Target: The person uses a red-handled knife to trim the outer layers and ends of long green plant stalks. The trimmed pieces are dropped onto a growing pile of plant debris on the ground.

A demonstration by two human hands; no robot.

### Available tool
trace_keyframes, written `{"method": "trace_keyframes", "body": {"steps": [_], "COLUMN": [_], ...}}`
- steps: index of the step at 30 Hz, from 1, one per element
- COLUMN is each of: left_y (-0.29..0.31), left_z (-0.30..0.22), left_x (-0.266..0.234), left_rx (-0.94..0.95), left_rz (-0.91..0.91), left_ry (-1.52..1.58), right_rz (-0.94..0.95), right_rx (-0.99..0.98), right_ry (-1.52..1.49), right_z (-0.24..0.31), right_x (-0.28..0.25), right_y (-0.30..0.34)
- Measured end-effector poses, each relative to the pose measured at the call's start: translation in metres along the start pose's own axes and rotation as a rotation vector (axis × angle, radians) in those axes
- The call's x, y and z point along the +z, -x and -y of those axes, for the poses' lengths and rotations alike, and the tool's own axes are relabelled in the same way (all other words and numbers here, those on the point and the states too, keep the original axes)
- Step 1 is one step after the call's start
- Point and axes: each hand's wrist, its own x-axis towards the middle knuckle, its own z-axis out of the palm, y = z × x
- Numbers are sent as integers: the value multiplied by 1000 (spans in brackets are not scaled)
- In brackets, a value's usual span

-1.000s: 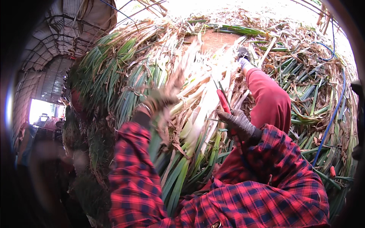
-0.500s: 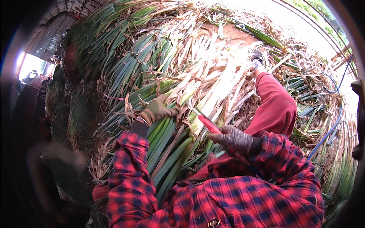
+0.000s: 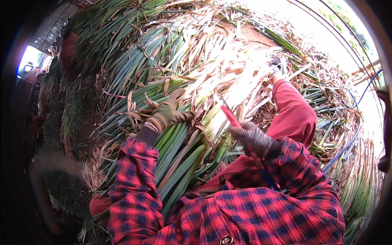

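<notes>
Long green onions (image 3: pixel 179 155) lie across in front of me, green leaves toward my body and pale stalks with dry brown skins reaching away. My left hand (image 3: pixel 167 115), in an olive work glove, rests on the leaves with thumb and fingers spread apart. Closed around a red air blow gun (image 3: pixel 231 116) is my right hand (image 3: pixel 254 136), in a grey glove. Its thin nozzle points forward and left, above the pale stalks and apart from them. A blue hose (image 3: pixel 270 179) shows below that hand. Bright glare washes out the stalks' far ends.
More green onions (image 3: pixel 122 36) are heaped at the far left. My outstretched red-trousered leg (image 3: pixel 292 108) lies to the right. Beyond it, a blue air line (image 3: pixel 347 145) runs over leaves and dry skins. Bare soil (image 3: pixel 249 34) shows at the back.
My right hand has shifted slightly right, and the air blow gun's nozzle has swung upward, away from the stalks near my left hand. My left hand stays on the same leaves.
</notes>
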Motion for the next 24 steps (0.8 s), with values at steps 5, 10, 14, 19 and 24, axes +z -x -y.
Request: {"method": "trace_keyframes", "body": {"steps": [5, 10, 14, 19, 24], "left_y": [-1, 1, 0, 1, -1], "left_z": [-15, -30, -9, -23, -26], "left_x": [-6, -8, -2, 0, 0], "left_rx": [-48, -23, 120, 102, 113], "left_rz": [32, 24, -42, -54, -67], "left_ry": [-12, -89, -27, -127, -121], "right_rz": [105, 61, -42, -159, -153], "right_rx": [-91, 7, -50, -72, -78], "right_ry": [79, 7, -34, 43, 51], "right_z": [-42, -9, -22, 6, 17], "right_x": [8, -1, -20, -56, -64], "right_y": [-8, -4, -44, -78, -83]}}
